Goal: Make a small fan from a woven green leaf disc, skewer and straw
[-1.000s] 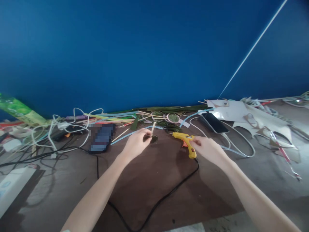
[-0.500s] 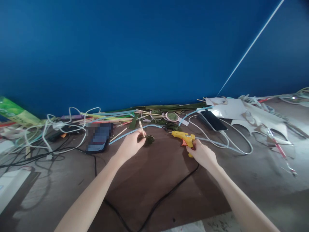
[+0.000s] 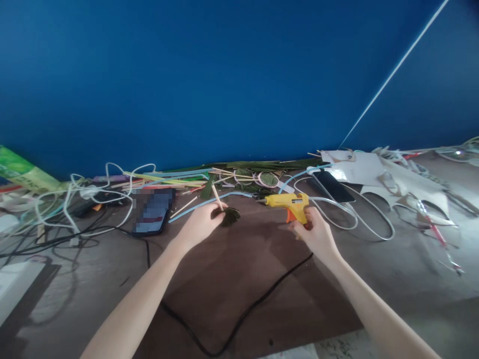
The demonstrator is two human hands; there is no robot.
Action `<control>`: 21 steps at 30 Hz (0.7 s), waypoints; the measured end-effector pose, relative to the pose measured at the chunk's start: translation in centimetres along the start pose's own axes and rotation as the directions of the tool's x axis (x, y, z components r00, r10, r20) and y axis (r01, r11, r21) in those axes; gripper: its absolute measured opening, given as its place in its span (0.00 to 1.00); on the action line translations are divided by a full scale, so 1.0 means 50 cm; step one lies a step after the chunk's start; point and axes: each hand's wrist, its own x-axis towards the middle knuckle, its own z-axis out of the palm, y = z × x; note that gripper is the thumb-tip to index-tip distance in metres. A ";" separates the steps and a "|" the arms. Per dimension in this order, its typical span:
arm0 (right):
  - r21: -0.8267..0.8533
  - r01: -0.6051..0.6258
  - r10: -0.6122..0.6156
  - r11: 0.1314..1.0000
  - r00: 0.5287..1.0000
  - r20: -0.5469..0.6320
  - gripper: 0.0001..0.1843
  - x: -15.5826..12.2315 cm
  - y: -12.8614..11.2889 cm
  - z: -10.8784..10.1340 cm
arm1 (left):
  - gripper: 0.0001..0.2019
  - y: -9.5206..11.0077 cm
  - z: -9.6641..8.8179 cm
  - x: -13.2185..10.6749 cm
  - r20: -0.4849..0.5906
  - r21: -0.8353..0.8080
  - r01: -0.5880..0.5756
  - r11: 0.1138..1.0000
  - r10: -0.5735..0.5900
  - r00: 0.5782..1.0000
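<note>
My left hand (image 3: 201,223) pinches a thin wooden stick (image 3: 217,196) that slants up and back, its lower end at a small dark green round piece (image 3: 231,216) by my fingertips. My right hand (image 3: 316,233) is wrapped round the handle of a yellow glue gun (image 3: 287,201), lifted off the brown board (image 3: 239,269), its nozzle pointing left towards the green piece. The gun's black cord (image 3: 262,294) trails back across the board towards me.
A phone with a blurred screen (image 3: 152,211) lies left of my left hand among white cables (image 3: 75,199). Coloured sticks and green leaf strips (image 3: 187,180) line the blue wall. Another dark phone (image 3: 331,186) and torn white card (image 3: 377,174) lie to the right.
My right hand closed on the glue gun and lifted it upright off the board, nozzle turned left. My left hand's stick tilted from leaning right to leaning back-left.
</note>
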 end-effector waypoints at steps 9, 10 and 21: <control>0.528 0.084 -0.126 0.845 0.991 0.045 0.20 0.012 -0.074 0.026 | 0.15 -0.020 -0.005 0.005 0.032 -0.016 0.045 0.999 -0.045 0.998; 0.562 0.069 -0.133 0.824 0.988 0.075 0.21 0.017 -0.080 0.029 | 0.15 -0.022 -0.005 0.006 0.034 -0.027 0.048 0.998 -0.047 0.998; 0.576 -0.018 -0.298 0.817 0.843 0.448 0.13 0.109 -0.154 0.053 | 0.12 -0.039 -0.007 0.010 -0.006 -0.085 0.090 0.992 -0.091 0.996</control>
